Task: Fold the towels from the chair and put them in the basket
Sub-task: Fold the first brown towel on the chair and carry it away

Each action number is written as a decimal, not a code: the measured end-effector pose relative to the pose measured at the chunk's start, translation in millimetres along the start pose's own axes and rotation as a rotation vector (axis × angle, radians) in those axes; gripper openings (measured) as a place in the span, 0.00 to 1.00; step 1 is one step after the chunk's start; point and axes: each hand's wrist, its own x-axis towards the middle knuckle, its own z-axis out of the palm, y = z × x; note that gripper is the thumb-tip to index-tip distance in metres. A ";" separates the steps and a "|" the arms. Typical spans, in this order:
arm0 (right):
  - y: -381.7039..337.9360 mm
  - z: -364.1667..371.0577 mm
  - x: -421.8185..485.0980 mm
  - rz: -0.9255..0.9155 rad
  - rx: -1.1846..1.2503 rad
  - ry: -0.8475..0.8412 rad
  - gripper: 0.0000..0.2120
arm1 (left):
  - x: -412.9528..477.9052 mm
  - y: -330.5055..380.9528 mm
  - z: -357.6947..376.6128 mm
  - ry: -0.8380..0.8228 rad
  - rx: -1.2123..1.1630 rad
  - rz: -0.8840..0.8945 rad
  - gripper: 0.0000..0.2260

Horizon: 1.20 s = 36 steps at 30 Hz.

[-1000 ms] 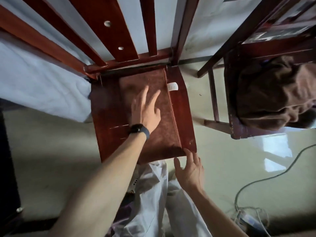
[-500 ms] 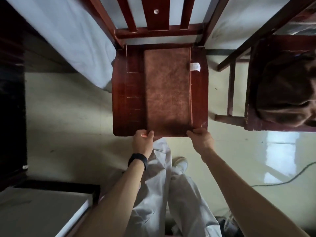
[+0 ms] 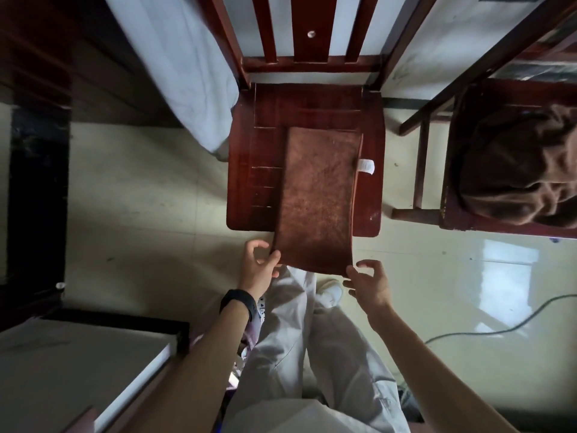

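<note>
While the left hand (image 3: 259, 270) and the right hand (image 3: 370, 284) pinch only the near corners of the folded brown towel (image 3: 318, 195), which hangs partly over the front edge of the red wooden chair (image 3: 249, 157), its fold may slide open.

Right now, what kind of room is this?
Likely a bedroom, though I can't be sure: a bed with a pale sheet stands beside the near chair, a towel lies half on its seat, and a cloth heap sits on the other chair.
</note>
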 end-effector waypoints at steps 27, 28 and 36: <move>-204.8 22.8 156.8 -0.284 -0.350 0.194 0.17 | 186.8 186.8 32.6 -0.047 0.503 0.339 0.15; -204.8 23.9 160.1 -0.279 -0.354 0.194 0.17 | 190.1 185.6 35.2 -0.038 0.514 0.333 0.15; -201.7 30.4 175.9 -0.282 -0.379 0.223 0.15 | 199.4 167.4 44.7 0.049 0.543 0.342 0.15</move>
